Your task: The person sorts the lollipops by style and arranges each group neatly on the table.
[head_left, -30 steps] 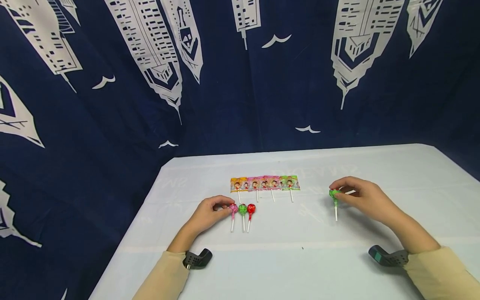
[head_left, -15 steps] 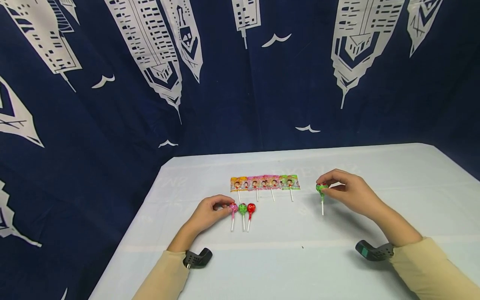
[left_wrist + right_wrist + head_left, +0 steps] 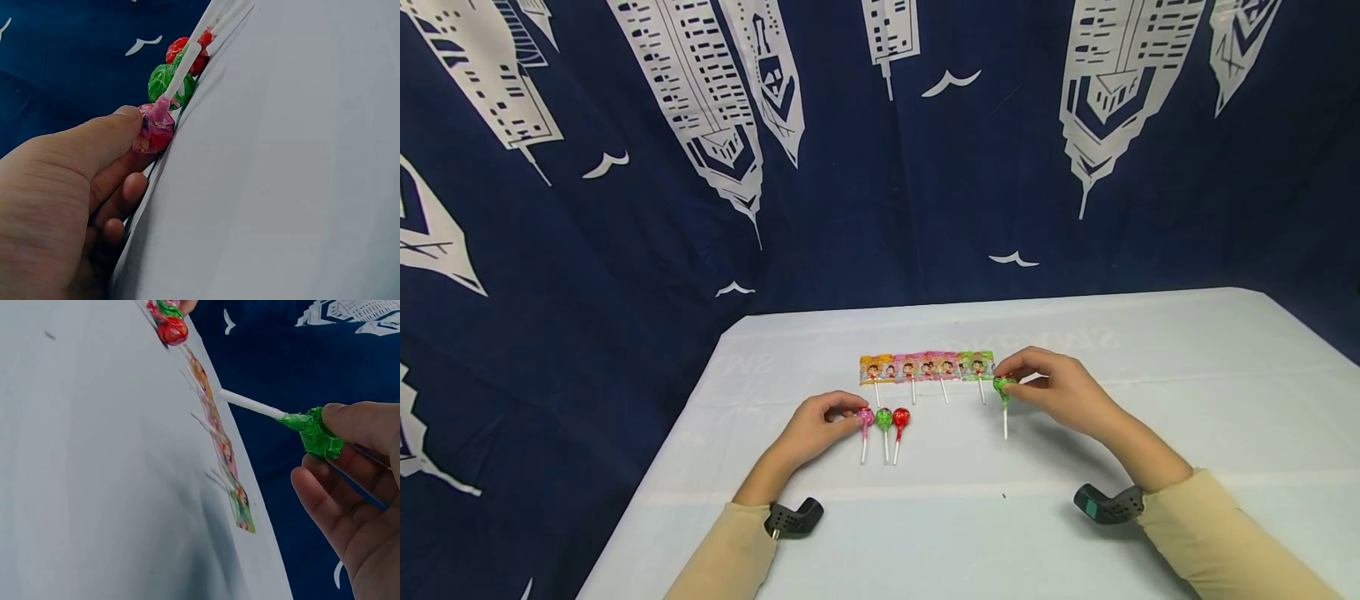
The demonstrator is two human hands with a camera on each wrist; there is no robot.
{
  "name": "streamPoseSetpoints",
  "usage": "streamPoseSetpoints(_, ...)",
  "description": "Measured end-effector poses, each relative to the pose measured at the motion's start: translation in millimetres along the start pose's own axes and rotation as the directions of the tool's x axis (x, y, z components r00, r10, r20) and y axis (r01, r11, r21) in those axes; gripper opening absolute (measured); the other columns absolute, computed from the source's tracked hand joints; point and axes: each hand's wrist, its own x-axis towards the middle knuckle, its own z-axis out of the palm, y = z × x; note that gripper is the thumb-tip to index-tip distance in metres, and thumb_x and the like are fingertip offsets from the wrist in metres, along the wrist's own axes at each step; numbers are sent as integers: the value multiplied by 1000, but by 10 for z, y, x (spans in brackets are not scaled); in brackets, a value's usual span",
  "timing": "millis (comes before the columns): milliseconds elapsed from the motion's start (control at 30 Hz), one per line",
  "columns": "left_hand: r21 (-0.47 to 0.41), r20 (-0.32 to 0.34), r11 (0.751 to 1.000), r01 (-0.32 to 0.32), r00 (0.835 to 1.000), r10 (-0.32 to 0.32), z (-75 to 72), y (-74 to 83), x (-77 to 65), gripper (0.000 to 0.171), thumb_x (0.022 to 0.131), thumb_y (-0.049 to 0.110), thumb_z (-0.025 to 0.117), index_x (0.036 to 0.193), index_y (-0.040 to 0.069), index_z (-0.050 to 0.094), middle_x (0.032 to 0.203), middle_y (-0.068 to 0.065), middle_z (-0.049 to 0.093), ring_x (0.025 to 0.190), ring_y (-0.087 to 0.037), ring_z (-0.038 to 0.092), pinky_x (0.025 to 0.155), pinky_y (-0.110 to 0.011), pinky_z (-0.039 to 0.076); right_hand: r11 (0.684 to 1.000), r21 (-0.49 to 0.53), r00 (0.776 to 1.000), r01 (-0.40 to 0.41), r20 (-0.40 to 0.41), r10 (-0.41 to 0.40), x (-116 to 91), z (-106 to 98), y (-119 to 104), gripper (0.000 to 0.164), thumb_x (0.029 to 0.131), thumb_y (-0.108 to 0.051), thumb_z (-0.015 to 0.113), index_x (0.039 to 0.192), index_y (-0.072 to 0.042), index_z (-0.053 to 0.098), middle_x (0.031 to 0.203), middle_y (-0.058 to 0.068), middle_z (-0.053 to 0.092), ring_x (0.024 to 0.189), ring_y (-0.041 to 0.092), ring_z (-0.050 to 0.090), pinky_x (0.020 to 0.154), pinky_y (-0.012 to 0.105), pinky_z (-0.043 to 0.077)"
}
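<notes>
My left hand (image 3: 820,427) pinches the head of a pink-wrapped lollipop (image 3: 866,417), which lies at the left end of a short row on the table. Beside it lie a green lollipop (image 3: 884,420) and a red lollipop (image 3: 901,418), heads side by side and sticks toward me. Between thumb and fingers, my right hand (image 3: 1063,392) holds another green lollipop (image 3: 322,437) by its wrapped head. In the right wrist view this lollipop is raised off the table, its white stick pointing away from the palm.
Behind the round lollipops, several flat-wrapped lollipops lie in a line: an orange one (image 3: 874,369), two pink ones and a green one (image 3: 978,367) at the right end. They rest on a white-covered table (image 3: 925,533). A dark blue printed curtain (image 3: 850,208) hangs behind.
My right hand has moved left with the green lollipop, from the table's right side to near the flat green lollipop. My left hand and the row beside it have stayed put.
</notes>
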Motion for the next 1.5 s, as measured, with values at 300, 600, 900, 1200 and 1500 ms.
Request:
streamPoseSetpoints(300,-7,0,1000,-6,1000,6,-8,-3,-8,21,90,23,74,110,24,75,96,4,70,85,-12,56,73,-21,44,998,53,998,33,46,-35,97,281,-77,18,88,-10,74,105,-15,72,106,1,72,95,15,65,78,27,59)
streamPoseSetpoints(600,-6,-8,1000,-26,1000,26,-17,-4,-6,22,89,22,75,111,22,75,96,2,71,85,-10,56,73,-21,44,994,79,991,69,105,-77,203,587,-114,16,88,-13,75,104,-14,72,105,3,72,91,15,70,74,23,57)
streamPoseSetpoints(900,-6,-10,1000,-21,1000,21,-9,12,-7,22,89,23,75,111,22,75,96,3,72,86,-11,57,75,-21,44,989,110,981,103,151,-119,266,781,-137,17,87,-13,76,103,-12,72,103,4,73,90,17,71,74,22,57)
streamPoseSetpoints(1200,-1,-11,1000,-25,1000,25,-3,26,-10,22,89,23,75,111,22,75,96,3,72,87,-11,57,75,-20,44,991,77,979,112,162,-123,309,914,-176,16,87,-13,76,102,-13,72,101,1,73,86,11,67,76,23,55)
streamPoseSetpoints(1500,-3,-6,1000,-25,1000,25,-2,13,-5,21,89,23,75,110,20,75,95,2,71,84,-11,55,73,-21,43,991,56,979,121,157,-128,336,1000,-171,15,88,-14,76,102,-13,72,98,-2,73,82,7,63,75,22,54)
